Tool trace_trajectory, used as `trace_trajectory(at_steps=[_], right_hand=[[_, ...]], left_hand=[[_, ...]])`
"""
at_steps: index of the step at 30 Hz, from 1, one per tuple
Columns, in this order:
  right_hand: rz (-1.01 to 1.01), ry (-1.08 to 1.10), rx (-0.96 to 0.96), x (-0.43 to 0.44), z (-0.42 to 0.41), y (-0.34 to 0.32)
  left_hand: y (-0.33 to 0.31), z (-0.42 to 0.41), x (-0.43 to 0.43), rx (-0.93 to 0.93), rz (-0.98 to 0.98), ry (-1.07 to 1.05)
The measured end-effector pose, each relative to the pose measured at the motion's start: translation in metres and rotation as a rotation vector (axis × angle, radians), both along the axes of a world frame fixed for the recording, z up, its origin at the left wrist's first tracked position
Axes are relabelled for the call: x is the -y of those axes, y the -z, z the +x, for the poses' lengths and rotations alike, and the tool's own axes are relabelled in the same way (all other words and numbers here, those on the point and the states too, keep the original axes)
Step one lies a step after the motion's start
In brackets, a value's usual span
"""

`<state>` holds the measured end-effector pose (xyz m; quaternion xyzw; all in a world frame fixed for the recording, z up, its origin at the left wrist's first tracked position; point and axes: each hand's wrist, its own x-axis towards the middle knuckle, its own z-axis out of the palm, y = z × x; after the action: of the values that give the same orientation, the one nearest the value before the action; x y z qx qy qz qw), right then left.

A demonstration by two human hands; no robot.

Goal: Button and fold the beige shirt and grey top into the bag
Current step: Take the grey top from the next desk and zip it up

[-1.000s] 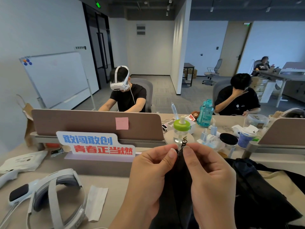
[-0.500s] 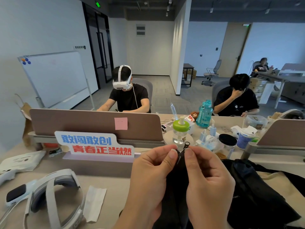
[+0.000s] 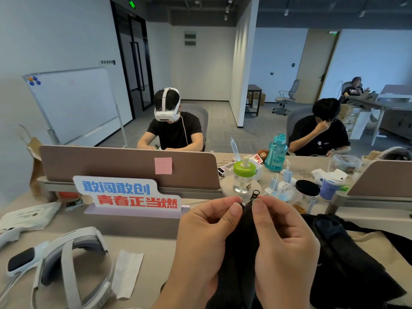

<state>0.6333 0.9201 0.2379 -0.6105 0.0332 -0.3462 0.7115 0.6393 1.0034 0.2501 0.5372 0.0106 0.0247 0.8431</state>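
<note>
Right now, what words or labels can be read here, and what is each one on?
"敢闯敢创" in blue, top row of the white desk sign.
"青春正当燃" in red, bottom row of the same sign.
Teal water bottle: print down its side, too blurred to read.
Pink sticky note: faint marks, unreadable.
White packet: print too small.
Green exit sign: blurred.

One head-worn wide-angle view looks forward and slightly down, close over the desk [image 3: 156, 241].
</note>
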Motion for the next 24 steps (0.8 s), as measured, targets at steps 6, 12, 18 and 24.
trace_trajectory(at_steps=[6,12,18,24], right_hand=[[-0.026,-0.017,-0.004,0.001,0.002,0.002],[-0.105,0.005,0.058,-0.003,0.001,0.006],[-0.162,0.034,0.044,0.001,0.005,0.011],[-0.049,-0.081,-0.048,0.01,0.007,0.014]], left_hand=[[0.001,0.0,0.0,-0.005,-0.008,0.005],[0.002,0.0,0.001,-0.013,-0.044,-0.031],[0.003,0.001,-0.001,0.0,-0.016,-0.04],[0.005,-0.001,-0.004,0.133,0.304,-0.048]])
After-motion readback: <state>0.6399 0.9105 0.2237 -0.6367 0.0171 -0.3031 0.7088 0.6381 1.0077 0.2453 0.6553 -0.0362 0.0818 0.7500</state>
